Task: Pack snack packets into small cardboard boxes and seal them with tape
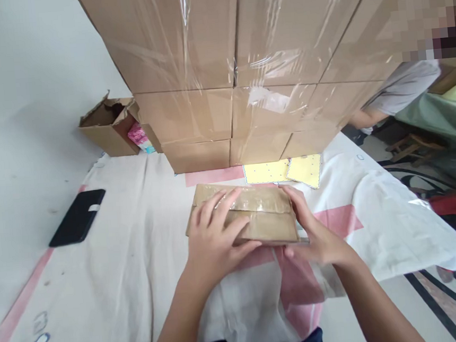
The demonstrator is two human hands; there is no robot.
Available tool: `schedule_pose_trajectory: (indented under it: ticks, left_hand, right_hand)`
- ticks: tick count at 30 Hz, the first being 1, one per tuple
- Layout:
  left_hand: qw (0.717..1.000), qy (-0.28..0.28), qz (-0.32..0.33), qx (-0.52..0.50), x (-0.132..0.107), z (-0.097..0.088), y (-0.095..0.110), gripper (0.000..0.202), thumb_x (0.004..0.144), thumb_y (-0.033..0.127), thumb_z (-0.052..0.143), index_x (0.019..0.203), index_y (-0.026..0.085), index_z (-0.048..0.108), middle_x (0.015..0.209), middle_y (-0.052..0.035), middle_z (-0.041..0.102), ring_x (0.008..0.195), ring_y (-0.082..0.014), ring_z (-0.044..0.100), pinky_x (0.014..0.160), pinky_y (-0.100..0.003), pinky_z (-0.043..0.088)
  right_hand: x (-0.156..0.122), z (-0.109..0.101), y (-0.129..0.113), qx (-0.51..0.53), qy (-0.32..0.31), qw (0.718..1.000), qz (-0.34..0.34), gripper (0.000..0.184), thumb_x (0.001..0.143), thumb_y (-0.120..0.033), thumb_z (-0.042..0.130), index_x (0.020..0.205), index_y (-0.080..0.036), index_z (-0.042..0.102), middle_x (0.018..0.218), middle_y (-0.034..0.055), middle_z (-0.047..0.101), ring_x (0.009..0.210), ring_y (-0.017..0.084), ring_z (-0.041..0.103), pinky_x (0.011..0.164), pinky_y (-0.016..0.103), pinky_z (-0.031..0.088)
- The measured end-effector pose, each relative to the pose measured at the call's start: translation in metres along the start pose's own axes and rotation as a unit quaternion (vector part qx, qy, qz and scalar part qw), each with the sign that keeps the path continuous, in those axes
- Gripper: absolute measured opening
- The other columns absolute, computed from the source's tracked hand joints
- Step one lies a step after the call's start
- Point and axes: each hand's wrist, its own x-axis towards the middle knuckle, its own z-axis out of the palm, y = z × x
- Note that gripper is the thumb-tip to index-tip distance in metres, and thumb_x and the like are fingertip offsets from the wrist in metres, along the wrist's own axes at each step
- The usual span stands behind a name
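A small, flat cardboard box (pixel 270 225) with clear tape over its flap lies on the cloth-covered table in front of me. My left hand (pixel 213 236) rests on its top left part, fingers spread and thumb along the near edge. Around the right end of the box is my right hand (pixel 313 230), its fingers at the far corner and its thumb near the front corner. The underside of the box is hidden.
Behind it rises a stack of cardboard boxes (pixel 193 115) wrapped in clear film. Yellow dotted sheets (pixel 305 170) lie at its foot. A black phone case (pixel 78 217) and an open carton (pixel 116 141) are on the left. Another person's arm (pixel 385 104) shows at right.
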Motion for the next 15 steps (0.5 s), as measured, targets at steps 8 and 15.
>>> schedule_pose_trajectory:
  ticks: [8, 15]
  left_hand:
    - [0.991, 0.132, -0.014, 0.029, -0.070, -0.016, -0.030, 0.054, 0.080, 0.047, 0.077, 0.124, 0.023, 0.057, 0.135, -0.0194, 0.054, 0.129, -0.0385, 0.047, 0.103, -0.057, 0.044]
    - [0.953, 0.283, -0.068, 0.080, -0.099, -0.008, -0.047, 0.021, 0.073, 0.009, 0.079, 0.086, 0.020, 0.068, 0.099, -0.0095, 0.066, 0.084, -0.0226, 0.062, 0.067, -0.035, 0.048]
  right_hand:
    - [-0.054, 0.037, -0.028, -0.059, 0.206, 0.975, -0.064, 0.080, 0.062, -0.031, 0.078, 0.135, -0.037, 0.045, 0.141, 0.0112, 0.031, 0.139, 0.045, 0.035, 0.110, 0.070, 0.037]
    - [-0.155, -0.055, -0.037, -0.221, 0.555, 0.794, 0.112, 0.077, 0.065, -0.068, 0.071, 0.137, -0.061, 0.048, 0.143, 0.0106, 0.049, 0.142, 0.049, 0.033, 0.114, 0.074, 0.026]
